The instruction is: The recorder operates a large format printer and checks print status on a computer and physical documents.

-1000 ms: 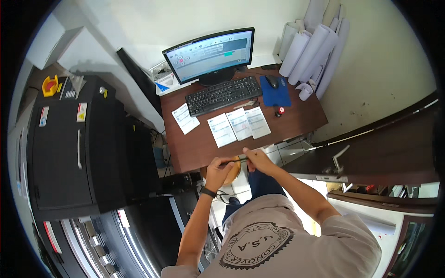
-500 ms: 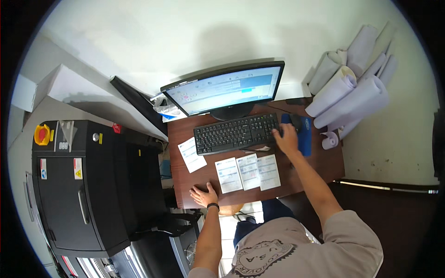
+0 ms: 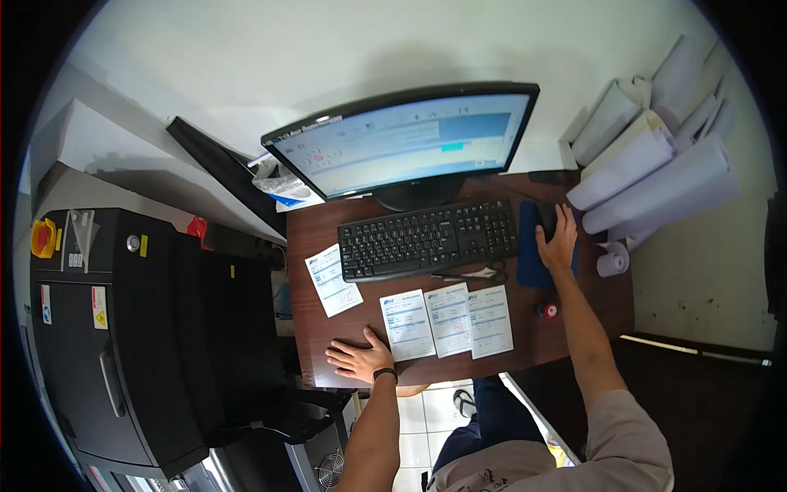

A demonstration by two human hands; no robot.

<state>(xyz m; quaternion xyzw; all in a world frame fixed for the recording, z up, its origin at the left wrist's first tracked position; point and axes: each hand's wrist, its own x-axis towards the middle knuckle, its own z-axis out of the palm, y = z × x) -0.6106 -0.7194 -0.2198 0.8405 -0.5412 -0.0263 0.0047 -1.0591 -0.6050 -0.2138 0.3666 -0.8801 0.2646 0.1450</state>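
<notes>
My left hand (image 3: 361,357) lies flat on the brown desk (image 3: 537,344) near its front edge, fingers spread and nothing under them but wood. It rests just left of three printed paper slips, the nearest being a white slip (image 3: 407,325). My right hand (image 3: 559,242) is on a black computer mouse (image 3: 546,216), its fingers around the mouse on a blue mouse pad (image 3: 533,266). A black keyboard (image 3: 426,239) sits left of the pad. Behind it stands a lit monitor (image 3: 402,141) with a window open. Another slip (image 3: 334,280) lies tilted at the keyboard's left.
A pen (image 3: 459,276) and scissors lie below the keyboard; a small red-topped round item (image 3: 548,310) is beside my right forearm. Large paper rolls (image 3: 623,160) lean at the right wall, with a small roll (image 3: 612,260) nearby. A black machine (image 3: 156,328) stands at the left.
My right hand has moved right, from the keyboard's right end onto the mouse. The left hand stays flat on the desk. The view has shifted closer to the desk.
</notes>
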